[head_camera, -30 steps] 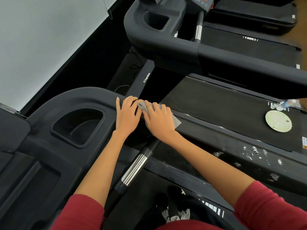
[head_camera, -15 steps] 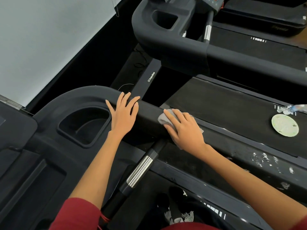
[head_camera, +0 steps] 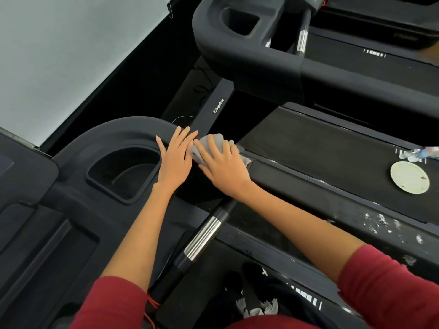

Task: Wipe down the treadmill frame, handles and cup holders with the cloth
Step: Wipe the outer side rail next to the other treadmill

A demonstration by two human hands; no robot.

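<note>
Pressing 1 cloth [head_camera: 209,144] w/ right hand [head_camera: 224,170] fingers curled, left hand [head_camera: 174,160] flat, maybe 2 cup holders [head_camera: 123,173]

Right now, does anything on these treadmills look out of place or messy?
Yes. A pale green plate and a clear plastic bottle lie on the neighbouring treadmill's belt, where they don't belong. White flecks are scattered on the dark side rail nearer you.
</note>
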